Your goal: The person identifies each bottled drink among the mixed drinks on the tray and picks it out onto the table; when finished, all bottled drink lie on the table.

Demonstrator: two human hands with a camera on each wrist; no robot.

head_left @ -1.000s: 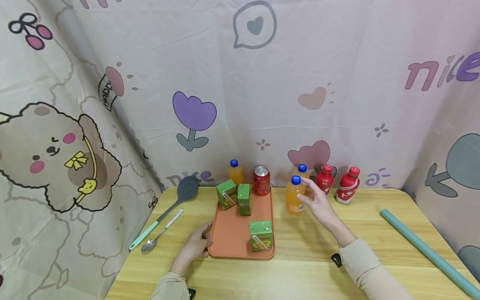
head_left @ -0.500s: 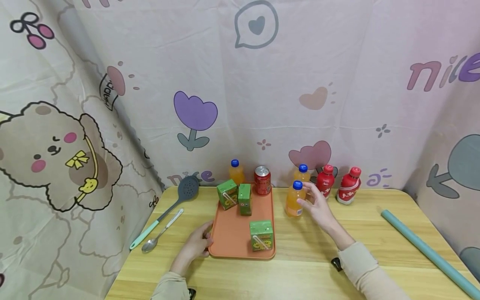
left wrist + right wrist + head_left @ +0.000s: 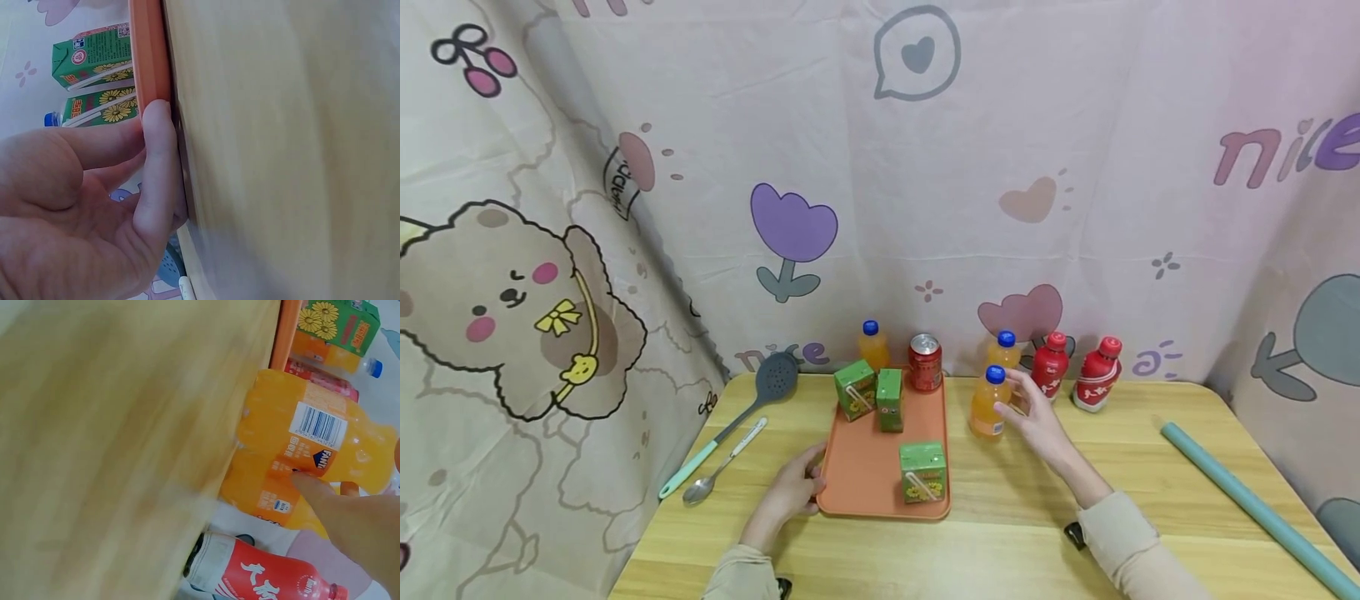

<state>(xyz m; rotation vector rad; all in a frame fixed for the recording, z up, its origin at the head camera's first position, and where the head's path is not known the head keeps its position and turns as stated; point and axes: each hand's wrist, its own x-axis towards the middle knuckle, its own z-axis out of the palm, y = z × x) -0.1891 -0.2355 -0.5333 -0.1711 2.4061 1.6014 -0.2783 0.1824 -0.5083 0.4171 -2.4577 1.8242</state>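
My right hand (image 3: 1037,421) holds an orange soda bottle (image 3: 988,408) with a blue cap, upright at the table, right of the orange tray (image 3: 861,467). In the right wrist view the thumb lies against the label of that bottle (image 3: 312,434); the other fingers are mostly hidden. A second orange soda bottle (image 3: 1004,354) stands just behind it. My left hand (image 3: 790,487) grips the tray's left rim, and the left wrist view shows fingertips against the rim (image 3: 150,62). Green drink cartons (image 3: 922,473) and a red can (image 3: 925,362) stand on the tray.
Two red bottles (image 3: 1097,375) stand at the back right. Another orange bottle (image 3: 872,346) is behind the tray. A slotted turner (image 3: 775,379) and a spoon (image 3: 700,490) lie at the left, a teal tube (image 3: 1247,500) at the right. Curtains hang behind the table.
My right hand and the front orange soda bottle have shifted a little toward me, away from the bottle behind. My left hand stays on the tray's rim.
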